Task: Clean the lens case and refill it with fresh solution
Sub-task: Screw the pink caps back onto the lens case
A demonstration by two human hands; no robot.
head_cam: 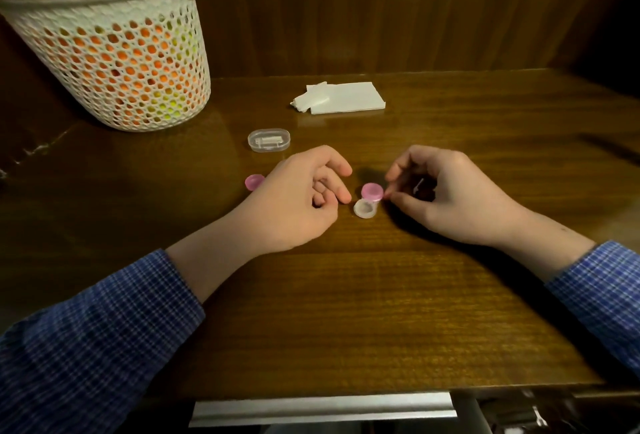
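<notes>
Your desk carries, at its far left, a white mesh basket with orange and yellow-green things showing through its holes. White tissues lie at the back. A clear oval box sits nearer, something pale inside. The lens case rests between your hands: near well uncovered, far well under a pink cap. A loose pink cap lies beside your left hand, which rests loosely curled, holding nothing. Your right hand curls, fingertips touching the capped well.
</notes>
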